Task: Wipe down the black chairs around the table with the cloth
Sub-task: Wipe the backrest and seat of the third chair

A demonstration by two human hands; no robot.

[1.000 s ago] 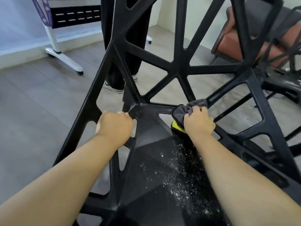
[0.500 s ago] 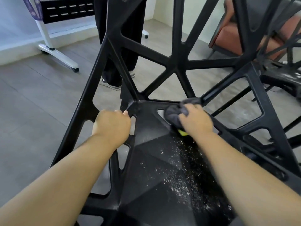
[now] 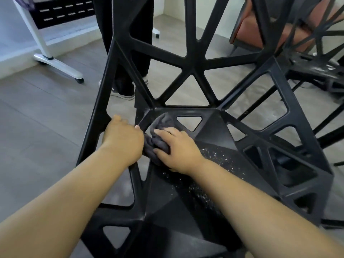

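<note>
A black geometric chair [image 3: 195, 60] fills the view, its open-work back ahead and its faceted seat below me. White specks of dust lie on the right half of the seat. My right hand [image 3: 176, 149] holds a bunched grey cloth [image 3: 160, 127] against the seat's back left corner, fingers curled over it. My left hand [image 3: 122, 140] grips the chair's left frame strut right beside the cloth, fingers wrapped round the bar.
A person in black trousers and pale shoes [image 3: 122, 94] stands just behind the chair back. A white stand foot with castors [image 3: 57, 66] is on the floor at left. A second black chair [image 3: 316, 71] and a reddish armchair [image 3: 275, 25] are at right.
My right hand has slid the cloth leftward across the back of the seat, from the right rear corner to beside my left hand. The yellow part of the cloth is now hidden.
</note>
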